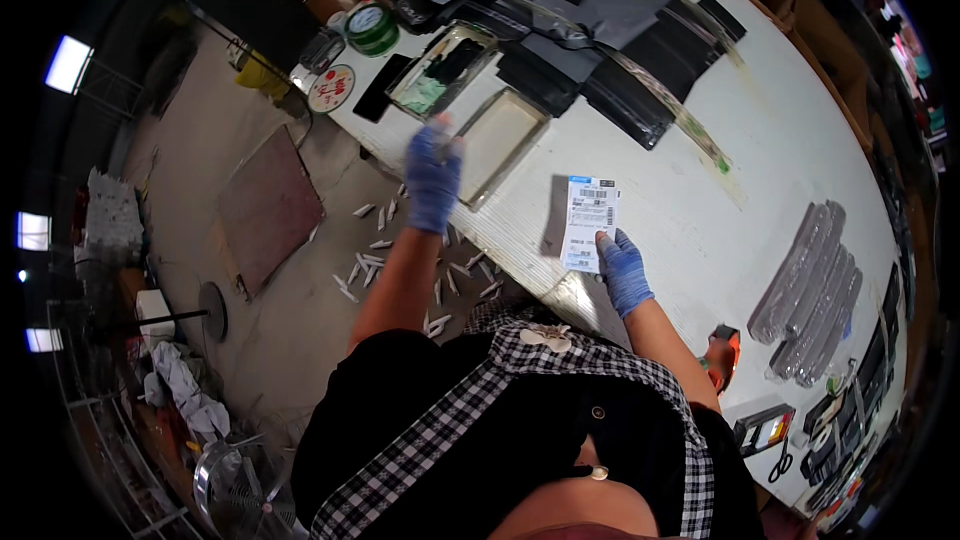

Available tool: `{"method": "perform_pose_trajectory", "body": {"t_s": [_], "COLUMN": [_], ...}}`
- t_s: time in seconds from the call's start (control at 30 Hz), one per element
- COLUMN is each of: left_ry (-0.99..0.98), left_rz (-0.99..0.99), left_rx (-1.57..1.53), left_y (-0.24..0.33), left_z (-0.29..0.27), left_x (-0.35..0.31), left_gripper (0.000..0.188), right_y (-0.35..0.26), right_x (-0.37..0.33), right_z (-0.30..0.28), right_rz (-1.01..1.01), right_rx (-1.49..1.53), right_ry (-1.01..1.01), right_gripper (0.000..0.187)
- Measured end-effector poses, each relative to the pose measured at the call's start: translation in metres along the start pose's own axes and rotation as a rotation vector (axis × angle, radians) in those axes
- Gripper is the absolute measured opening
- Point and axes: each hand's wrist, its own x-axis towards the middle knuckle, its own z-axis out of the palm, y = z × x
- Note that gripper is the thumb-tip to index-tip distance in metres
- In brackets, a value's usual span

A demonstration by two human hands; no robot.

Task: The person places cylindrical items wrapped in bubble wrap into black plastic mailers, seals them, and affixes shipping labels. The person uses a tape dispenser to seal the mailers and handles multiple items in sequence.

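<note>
My right hand, in a blue glove, is closed on the lower right edge of a white printed shipping label above the white table. Whether it is one label or a thin stack, I cannot tell. Over the table's left edge, my blue-gloved left hand is raised, its fingers smeared by motion. Beside it lies a shallow beige tray with a bare bottom. Just beyond is a second tray holding something dark and pale green.
Black and grey plastic mailer bags are piled at the back, some under clear straps. Grey wrapped bundles lie right, near an orange tape dispenser and scissors. A black phone and green tape rolls sit far left. White scraps litter the floor.
</note>
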Motion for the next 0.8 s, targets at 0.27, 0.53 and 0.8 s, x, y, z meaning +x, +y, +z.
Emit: {"method": "perform_pose_trajectory", "body": {"t_s": [0.27, 0.53, 0.8], "left_ry": [-0.309, -0.51, -0.36], "left_rz": [-0.239, -0.191, -0.359], "left_rx": [0.932, 0.982, 1.068], "left_y": [-0.149, -0.196, -0.179], "left_z": [-0.083, -0.072, -0.052], "left_x": [0.131, 0.178, 0.19], "left_gripper": [0.092, 0.095, 0.085], "right_y": [-0.008, -0.018, -0.025], "right_x": [0.072, 0.09, 0.101], "right_z": [0.037, 0.053, 0.048], "right_rz": [0.02, 0.136, 0.262], "right_rx": [0.051, 0.048, 0.068], "right_ry": [0.017, -0.059, -0.074], "right_gripper": [0.026, 0.026, 0.029]}}
